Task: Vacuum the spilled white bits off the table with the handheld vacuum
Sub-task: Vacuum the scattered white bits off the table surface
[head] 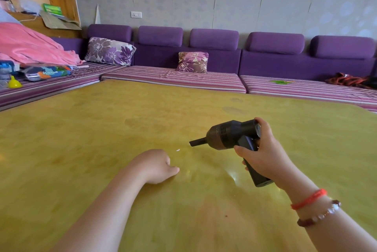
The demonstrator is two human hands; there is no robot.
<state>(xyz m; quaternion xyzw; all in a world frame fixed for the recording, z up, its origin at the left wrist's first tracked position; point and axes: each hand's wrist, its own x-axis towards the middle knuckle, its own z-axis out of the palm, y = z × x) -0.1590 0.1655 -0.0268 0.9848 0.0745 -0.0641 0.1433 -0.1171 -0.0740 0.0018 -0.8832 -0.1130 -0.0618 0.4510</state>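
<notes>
Gripping handheld vacuum (230, 136) by handle, right hand (263, 153) points nozzle toward left edge. Left hand (157, 165) rests on table (81, 139), fingers loosely curled, holding nothing. White bit (177, 150) near table's middle, between nozzle and left hand.

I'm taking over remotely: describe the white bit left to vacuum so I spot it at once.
Start at the yellow table. Between the left hand resting on it and the nozzle of the black handheld vacuum gripped in the right hand lies one white bit. It is the only pale speck there, just beyond the left knuckles.
</notes>
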